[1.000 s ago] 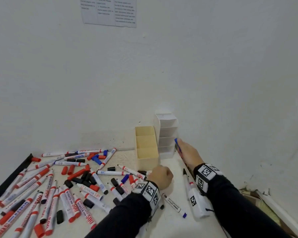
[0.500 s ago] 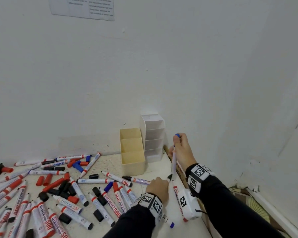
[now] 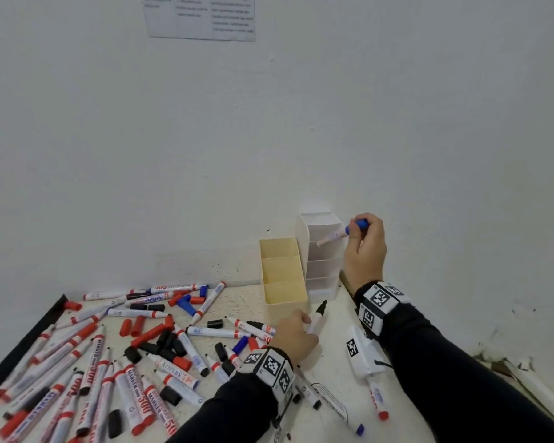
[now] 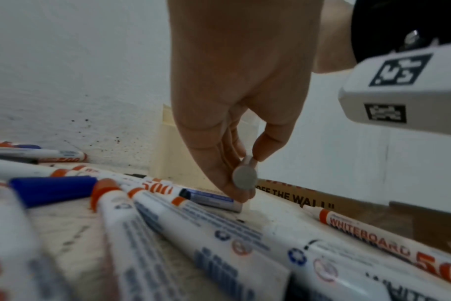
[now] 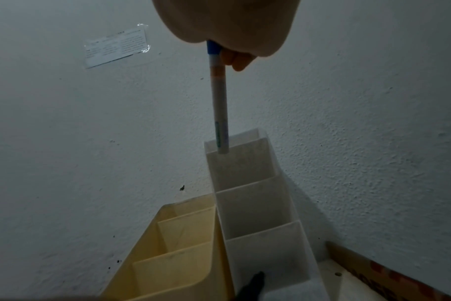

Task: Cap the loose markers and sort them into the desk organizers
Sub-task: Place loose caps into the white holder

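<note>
Right hand: right hand is up over the white organizer, near the back right corner of the table. Its fingers pinch the blue cap end of a blue marker.
Blue marker: it hangs with the cap on top. In the right wrist view the blue marker points down, and its low end is at the mouth of the back slot of the white organizer.
Left hand: left hand is low on the table, just in front of the yellow organizer. It grips a black marker with no cap on. The black tip points up and toward the back edge.
Left wrist view: thumb and fingers of the left hand are curled round the white body of the black marker. Only its round flat end shows here.
Organizers: the two stand side by side, touching, at the back of the table by the wall. The yellow one is on the left, the white one on the right and taller.
Loose markers: a big pile of loose markers and loose caps lies on the left half of the table. Some are red, some black, some blue.
Other: a paper sheet is stuck high on the wall.
</note>
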The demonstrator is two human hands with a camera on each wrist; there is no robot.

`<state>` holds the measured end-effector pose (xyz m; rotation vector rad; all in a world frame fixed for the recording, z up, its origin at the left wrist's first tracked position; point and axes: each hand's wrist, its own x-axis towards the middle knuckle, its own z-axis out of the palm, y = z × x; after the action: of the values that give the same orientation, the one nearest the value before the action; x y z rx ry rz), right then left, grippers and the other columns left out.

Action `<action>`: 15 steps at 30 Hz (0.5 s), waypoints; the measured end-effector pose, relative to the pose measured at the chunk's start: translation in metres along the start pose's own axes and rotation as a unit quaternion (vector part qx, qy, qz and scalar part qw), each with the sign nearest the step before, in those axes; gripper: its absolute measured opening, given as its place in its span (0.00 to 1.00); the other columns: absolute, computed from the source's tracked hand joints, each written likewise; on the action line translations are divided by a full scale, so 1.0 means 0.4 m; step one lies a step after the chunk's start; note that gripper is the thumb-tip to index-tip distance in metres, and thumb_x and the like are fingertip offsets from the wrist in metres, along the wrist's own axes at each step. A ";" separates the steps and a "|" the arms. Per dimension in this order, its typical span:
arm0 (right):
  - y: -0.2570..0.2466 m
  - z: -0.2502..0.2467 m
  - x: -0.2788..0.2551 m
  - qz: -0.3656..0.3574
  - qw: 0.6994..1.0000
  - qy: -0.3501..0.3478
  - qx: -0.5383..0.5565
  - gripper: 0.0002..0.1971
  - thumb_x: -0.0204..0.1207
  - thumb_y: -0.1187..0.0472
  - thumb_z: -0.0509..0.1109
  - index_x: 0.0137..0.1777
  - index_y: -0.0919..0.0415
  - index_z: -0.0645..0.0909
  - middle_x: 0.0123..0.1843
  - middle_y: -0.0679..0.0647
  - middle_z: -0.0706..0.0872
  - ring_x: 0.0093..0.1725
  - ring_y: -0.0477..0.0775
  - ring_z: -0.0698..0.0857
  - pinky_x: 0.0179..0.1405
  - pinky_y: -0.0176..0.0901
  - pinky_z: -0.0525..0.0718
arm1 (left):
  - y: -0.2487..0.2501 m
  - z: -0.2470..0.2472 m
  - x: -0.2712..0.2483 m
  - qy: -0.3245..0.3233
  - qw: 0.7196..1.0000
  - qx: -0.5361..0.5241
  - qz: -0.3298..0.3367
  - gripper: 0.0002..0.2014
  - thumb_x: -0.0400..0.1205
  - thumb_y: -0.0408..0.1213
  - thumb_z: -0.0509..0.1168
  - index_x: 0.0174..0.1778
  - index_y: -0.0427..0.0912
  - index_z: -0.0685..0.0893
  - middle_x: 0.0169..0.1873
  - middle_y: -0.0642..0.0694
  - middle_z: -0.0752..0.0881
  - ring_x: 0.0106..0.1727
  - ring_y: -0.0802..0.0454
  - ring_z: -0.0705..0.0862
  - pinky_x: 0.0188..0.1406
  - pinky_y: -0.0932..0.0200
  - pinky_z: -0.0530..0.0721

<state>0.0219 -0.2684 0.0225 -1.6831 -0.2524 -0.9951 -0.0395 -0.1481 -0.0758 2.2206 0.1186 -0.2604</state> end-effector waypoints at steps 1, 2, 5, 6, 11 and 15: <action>-0.002 0.006 0.000 -0.011 1.000 0.009 -0.008 0.06 0.80 0.68 0.58 0.53 0.70 0.73 0.48 0.61 0.78 0.43 0.52 0.77 0.44 0.17 0.72 | -0.007 -0.013 -0.005 0.002 1.000 -0.010 -0.004 0.19 0.77 0.35 0.64 0.64 0.45 0.72 0.55 0.40 0.84 0.52 0.44 0.85 0.50 0.53 0.85; -0.005 0.011 0.000 -0.022 0.999 0.019 -0.016 0.07 0.79 0.69 0.58 0.53 0.72 0.74 0.49 0.63 0.78 0.44 0.50 0.76 0.45 0.17 0.71 | -0.015 -0.026 -0.011 0.002 1.000 -0.017 -0.006 0.19 0.77 0.35 0.64 0.63 0.45 0.73 0.55 0.40 0.84 0.50 0.45 0.85 0.49 0.54 0.86; -0.008 0.030 0.007 -0.037 0.998 -0.003 -0.051 0.07 0.78 0.71 0.59 0.53 0.73 0.75 0.53 0.66 0.76 0.46 0.40 0.70 0.49 0.14 0.68 | -0.042 -0.073 -0.031 0.005 0.999 -0.041 -0.007 0.17 0.78 0.36 0.65 0.63 0.44 0.74 0.54 0.41 0.85 0.40 0.50 0.85 0.34 0.63 0.83; -0.005 0.037 0.008 -0.028 0.997 -0.027 -0.064 0.08 0.79 0.71 0.60 0.55 0.72 0.76 0.55 0.65 0.76 0.47 0.40 0.71 0.49 0.14 0.68 | -0.052 -0.092 -0.039 0.008 0.999 -0.046 -0.007 0.16 0.79 0.37 0.65 0.62 0.44 0.75 0.53 0.41 0.85 0.39 0.51 0.85 0.31 0.64 0.82; 0.018 0.074 0.005 0.035 0.992 -0.093 -0.076 0.05 0.78 0.68 0.64 0.52 0.61 0.75 0.48 0.62 0.84 0.46 0.60 0.83 0.49 0.49 0.82 | -0.102 -0.201 -0.072 0.066 0.997 -0.022 -0.032 0.14 0.80 0.39 0.64 0.61 0.45 0.80 0.50 0.48 0.84 0.43 0.56 0.83 0.46 0.62 0.84; 0.028 0.099 -0.005 0.086 0.980 -0.141 -0.109 0.04 0.78 0.70 0.63 0.49 0.61 0.74 0.50 0.63 0.86 0.49 0.64 0.84 0.48 0.42 0.76 | -0.156 -0.296 -0.106 0.088 0.995 0.001 -0.057 0.18 0.79 0.37 0.65 0.66 0.45 0.78 0.55 0.47 0.82 0.41 0.57 0.81 0.39 0.67 0.82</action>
<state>0.0467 -0.2372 0.0119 -2.0116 -0.1833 -0.6712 -0.0743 -0.0161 -0.0433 2.2385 0.3413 -0.1269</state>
